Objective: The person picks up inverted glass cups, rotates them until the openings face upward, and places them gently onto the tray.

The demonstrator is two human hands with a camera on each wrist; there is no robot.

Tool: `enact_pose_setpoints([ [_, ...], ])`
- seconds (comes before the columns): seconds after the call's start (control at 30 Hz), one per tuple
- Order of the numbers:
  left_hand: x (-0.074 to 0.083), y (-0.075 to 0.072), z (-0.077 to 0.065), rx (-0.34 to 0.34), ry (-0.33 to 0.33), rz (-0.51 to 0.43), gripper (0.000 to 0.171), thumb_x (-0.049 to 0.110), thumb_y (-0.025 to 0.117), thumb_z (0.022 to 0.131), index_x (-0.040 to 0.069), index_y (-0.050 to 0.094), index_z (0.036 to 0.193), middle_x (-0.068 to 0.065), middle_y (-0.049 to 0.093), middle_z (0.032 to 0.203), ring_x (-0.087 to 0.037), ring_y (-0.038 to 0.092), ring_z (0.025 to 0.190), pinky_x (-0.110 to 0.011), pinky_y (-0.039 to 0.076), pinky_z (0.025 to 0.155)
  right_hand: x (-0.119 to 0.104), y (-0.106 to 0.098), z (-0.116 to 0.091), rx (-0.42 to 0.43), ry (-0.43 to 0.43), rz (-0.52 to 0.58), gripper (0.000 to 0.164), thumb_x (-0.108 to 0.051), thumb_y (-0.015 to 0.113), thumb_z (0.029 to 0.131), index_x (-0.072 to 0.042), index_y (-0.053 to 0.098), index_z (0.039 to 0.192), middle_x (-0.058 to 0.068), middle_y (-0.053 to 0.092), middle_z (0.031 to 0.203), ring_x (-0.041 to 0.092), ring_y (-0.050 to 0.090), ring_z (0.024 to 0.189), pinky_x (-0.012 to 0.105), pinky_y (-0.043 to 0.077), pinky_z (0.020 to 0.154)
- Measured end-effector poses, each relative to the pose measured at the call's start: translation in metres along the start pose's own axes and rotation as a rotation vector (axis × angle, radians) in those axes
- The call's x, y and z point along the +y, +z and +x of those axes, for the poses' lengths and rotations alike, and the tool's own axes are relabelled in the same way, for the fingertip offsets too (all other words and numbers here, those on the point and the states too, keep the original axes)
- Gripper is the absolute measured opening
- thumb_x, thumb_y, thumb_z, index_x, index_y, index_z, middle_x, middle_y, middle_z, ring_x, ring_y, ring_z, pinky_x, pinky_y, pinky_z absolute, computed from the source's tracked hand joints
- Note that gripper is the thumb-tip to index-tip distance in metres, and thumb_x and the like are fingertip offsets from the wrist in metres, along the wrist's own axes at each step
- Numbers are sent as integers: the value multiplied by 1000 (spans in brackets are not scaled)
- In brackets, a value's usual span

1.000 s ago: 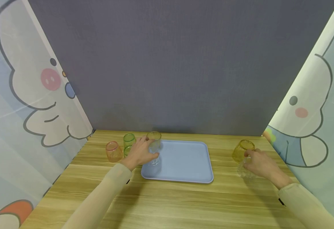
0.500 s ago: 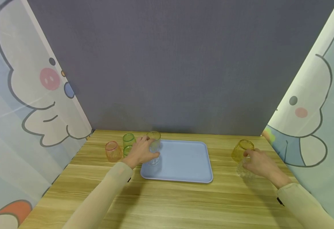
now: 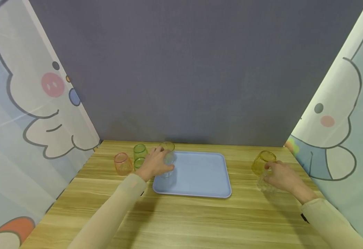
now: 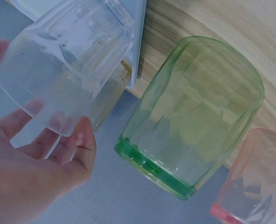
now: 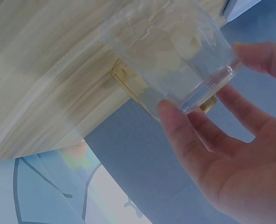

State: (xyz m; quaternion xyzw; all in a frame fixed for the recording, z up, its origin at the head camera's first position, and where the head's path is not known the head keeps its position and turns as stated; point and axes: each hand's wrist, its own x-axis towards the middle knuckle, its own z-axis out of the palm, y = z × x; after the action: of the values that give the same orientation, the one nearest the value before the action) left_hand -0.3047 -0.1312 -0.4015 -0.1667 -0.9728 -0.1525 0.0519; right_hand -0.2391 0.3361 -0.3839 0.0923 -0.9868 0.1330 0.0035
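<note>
At the left end of the pale blue tray (image 3: 200, 174), my left hand (image 3: 154, 162) grips a clear glass (image 4: 82, 51) near its rim, thumb on one side and fingers on the other. The glass has its thick base toward the tray. A yellowish-tinted glass (image 4: 111, 100) shows partly behind it. On the right, my right hand (image 3: 283, 177) holds another clear glass (image 5: 161, 51) by its thick base end, with the mouth toward the wooden table. Just behind that glass stands an amber glass (image 3: 262, 162), partly covered in the right wrist view.
Left of the tray stand two green glasses (image 3: 139, 150), the nearer one partly hidden by my left hand, and a pink glass (image 3: 123, 164). All sit on the wooden table (image 3: 187, 221). A grey panel (image 3: 187, 76) rises at the table's far edge, with patterned curtains (image 3: 28, 114) on both sides.
</note>
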Motion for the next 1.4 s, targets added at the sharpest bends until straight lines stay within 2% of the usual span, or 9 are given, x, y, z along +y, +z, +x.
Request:
enact_pose_setpoints([
  [0.3,0,2,2,-4,-4,-12,70,43,75,86,10,56,145,-13,53,133,-36,47,119,-54,45,95,1,1,1,-24,6,26,42,-21,71,85,5,63,118,26,60,102,26,53,72,42,47,60],
  [0.63,0,-3,4,-23,12,-9,70,42,76,85,8,57,143,-14,54,134,-38,48,121,-56,46,96,2,-2,3,-45,-18,25,43,-20,72,85,7,63,118,37,60,113,35,61,84,51,51,69],
  [0.93,1,-3,4,-30,4,-7,70,41,77,86,8,56,144,-15,53,135,-39,47,124,-56,45,99,1,-2,2,-57,-20,35,45,-19,73,85,7,61,120,40,56,116,26,55,74,44,49,64],
  [1.07,2,-5,3,-25,10,-4,71,41,76,85,8,56,144,-15,54,134,-39,47,122,-56,46,97,2,-2,2,-43,-30,29,44,-19,74,85,6,61,119,34,61,111,26,56,75,45,50,65],
  [1.17,3,-6,3,-27,11,-8,70,41,76,85,8,56,144,-15,54,133,-39,48,121,-55,47,96,2,-2,1,-27,-41,24,42,-18,74,84,6,62,117,29,65,106,29,59,79,48,51,69],
  [1.4,3,-5,3,-39,-6,5,71,43,74,86,10,55,146,-14,53,134,-37,47,123,-56,47,95,-2,-2,0,-11,-39,25,42,-21,76,83,4,64,115,32,64,108,47,63,95,57,52,75],
])
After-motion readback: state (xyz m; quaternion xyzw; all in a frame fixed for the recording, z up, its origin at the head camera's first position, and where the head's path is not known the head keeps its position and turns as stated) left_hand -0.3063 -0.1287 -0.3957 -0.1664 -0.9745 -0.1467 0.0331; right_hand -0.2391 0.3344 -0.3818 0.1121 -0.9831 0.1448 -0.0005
